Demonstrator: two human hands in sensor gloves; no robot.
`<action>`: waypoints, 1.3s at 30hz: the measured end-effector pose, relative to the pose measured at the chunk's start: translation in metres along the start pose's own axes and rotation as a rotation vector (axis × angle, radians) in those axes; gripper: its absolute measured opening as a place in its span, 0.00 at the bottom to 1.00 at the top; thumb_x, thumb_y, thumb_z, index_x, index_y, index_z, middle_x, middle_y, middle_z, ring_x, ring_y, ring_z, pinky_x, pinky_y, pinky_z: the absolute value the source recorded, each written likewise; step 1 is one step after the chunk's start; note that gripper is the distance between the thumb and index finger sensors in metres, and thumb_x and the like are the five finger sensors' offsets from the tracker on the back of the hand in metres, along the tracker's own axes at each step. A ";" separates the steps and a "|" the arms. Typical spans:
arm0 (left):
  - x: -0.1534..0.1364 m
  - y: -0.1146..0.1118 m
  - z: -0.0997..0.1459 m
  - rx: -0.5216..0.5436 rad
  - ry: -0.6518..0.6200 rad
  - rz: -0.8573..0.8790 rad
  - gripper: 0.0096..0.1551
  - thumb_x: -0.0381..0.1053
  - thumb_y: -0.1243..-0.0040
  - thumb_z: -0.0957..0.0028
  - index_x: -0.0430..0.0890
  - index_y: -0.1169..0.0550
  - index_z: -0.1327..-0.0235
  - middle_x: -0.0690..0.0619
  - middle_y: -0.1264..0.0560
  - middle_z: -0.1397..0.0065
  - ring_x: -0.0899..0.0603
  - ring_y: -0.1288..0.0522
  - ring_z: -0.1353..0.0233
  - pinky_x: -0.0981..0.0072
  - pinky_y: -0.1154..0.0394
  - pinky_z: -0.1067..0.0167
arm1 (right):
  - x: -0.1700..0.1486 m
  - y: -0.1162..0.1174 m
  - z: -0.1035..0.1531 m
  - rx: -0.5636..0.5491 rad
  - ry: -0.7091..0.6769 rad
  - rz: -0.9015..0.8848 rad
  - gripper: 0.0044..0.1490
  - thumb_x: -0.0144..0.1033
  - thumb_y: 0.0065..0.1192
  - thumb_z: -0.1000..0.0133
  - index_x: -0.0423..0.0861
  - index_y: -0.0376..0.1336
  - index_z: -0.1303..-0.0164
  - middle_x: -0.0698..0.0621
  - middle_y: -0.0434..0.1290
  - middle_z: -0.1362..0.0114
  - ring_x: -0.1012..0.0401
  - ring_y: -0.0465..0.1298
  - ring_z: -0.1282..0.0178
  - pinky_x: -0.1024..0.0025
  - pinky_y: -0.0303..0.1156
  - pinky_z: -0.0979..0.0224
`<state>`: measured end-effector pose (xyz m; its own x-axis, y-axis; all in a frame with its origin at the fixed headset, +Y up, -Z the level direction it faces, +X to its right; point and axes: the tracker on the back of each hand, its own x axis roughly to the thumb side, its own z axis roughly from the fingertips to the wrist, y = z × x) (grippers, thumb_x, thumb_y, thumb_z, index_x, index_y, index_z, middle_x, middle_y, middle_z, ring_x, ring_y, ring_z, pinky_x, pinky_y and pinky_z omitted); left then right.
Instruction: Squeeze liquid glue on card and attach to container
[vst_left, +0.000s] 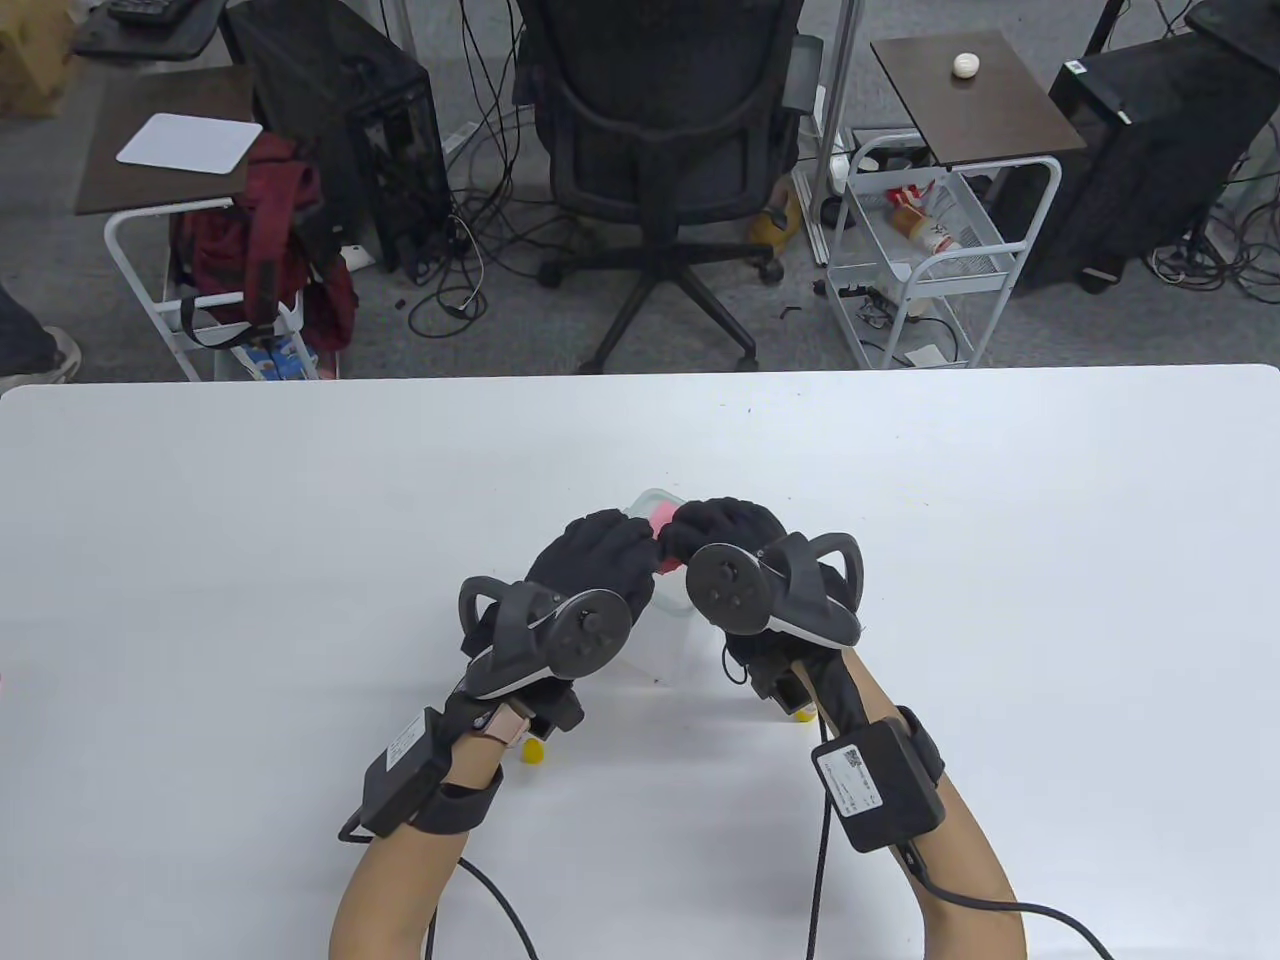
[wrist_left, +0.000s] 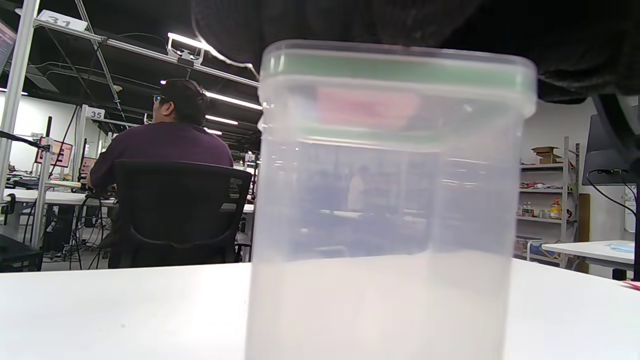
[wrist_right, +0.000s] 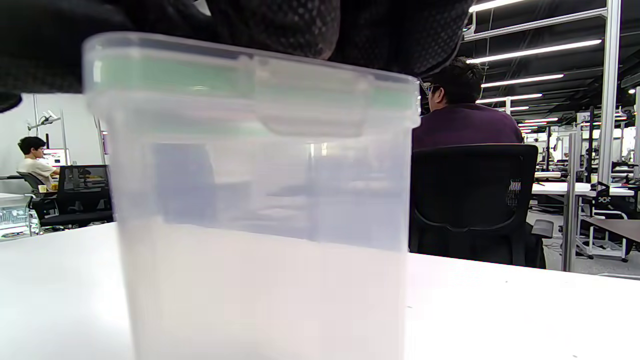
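A clear plastic container (vst_left: 672, 632) with a green-sealed lid stands on the white table (vst_left: 300, 520). It fills the left wrist view (wrist_left: 380, 250) and the right wrist view (wrist_right: 260, 240). A pink card (vst_left: 662, 518) lies on its lid and shows through the lid in the left wrist view (wrist_left: 367, 107). My left hand (vst_left: 600, 560) and right hand (vst_left: 725, 530) both rest on top of the lid, fingers pressing on the card. Gloved fingers (wrist_right: 280, 25) lie over the lid's edge. Neither hand wraps the container's walls.
A small yellow piece (vst_left: 535, 750) lies on the table under my left wrist. Another yellow item (vst_left: 800, 712) sits under my right wrist, mostly hidden. An office chair (vst_left: 665, 150) and carts stand beyond the table's far edge.
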<state>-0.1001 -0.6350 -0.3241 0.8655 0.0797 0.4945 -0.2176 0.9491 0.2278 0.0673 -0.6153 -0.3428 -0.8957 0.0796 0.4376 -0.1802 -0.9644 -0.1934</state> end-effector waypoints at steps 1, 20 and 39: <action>0.000 0.000 0.000 -0.001 -0.005 -0.004 0.23 0.57 0.46 0.43 0.56 0.23 0.36 0.59 0.25 0.23 0.47 0.28 0.18 0.58 0.31 0.19 | 0.001 0.000 -0.002 0.006 0.009 0.012 0.22 0.27 0.56 0.40 0.54 0.68 0.37 0.55 0.69 0.24 0.53 0.71 0.23 0.56 0.64 0.15; 0.001 0.000 0.001 -0.005 0.019 0.007 0.22 0.57 0.46 0.43 0.56 0.23 0.37 0.60 0.24 0.24 0.47 0.27 0.20 0.59 0.28 0.22 | 0.009 -0.003 0.016 0.020 -0.087 0.229 0.25 0.28 0.55 0.40 0.55 0.65 0.32 0.56 0.68 0.22 0.55 0.71 0.23 0.54 0.62 0.13; 0.000 -0.001 0.002 0.003 0.025 0.027 0.23 0.57 0.46 0.43 0.56 0.23 0.36 0.60 0.25 0.24 0.47 0.27 0.19 0.59 0.29 0.22 | 0.011 0.006 -0.016 0.073 0.012 0.324 0.27 0.31 0.53 0.38 0.58 0.61 0.28 0.57 0.64 0.19 0.55 0.65 0.19 0.51 0.52 0.09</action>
<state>-0.1006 -0.6364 -0.3223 0.8703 0.1124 0.4796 -0.2420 0.9455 0.2177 0.0496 -0.6163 -0.3531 -0.9067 -0.2314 0.3527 0.1438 -0.9556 -0.2572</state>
